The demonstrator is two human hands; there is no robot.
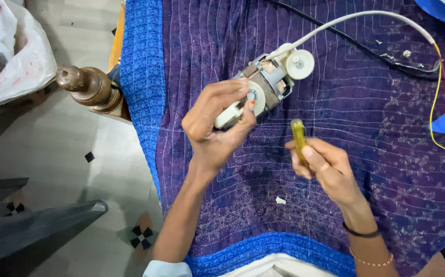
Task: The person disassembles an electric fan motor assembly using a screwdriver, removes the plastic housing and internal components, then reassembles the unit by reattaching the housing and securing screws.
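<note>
Purple quilt (335,154) with a blue border covers most of the view, spread over a bed whose wooden post (86,87) stands at the left above a pale tiled floor (78,169). Left of the post lies a white plastic bag (12,66). On the quilt rests a small motor (266,87) with a white gear (300,64), and a white cable (366,16) runs from it toward the upper right. The left hand (214,125) grips the motor's near end, fingers curled around it. The right hand (325,166) is clenched on a yellow-handled tool (298,136), just below the motor. A white scrap (281,200) lies between the forearms.
</note>
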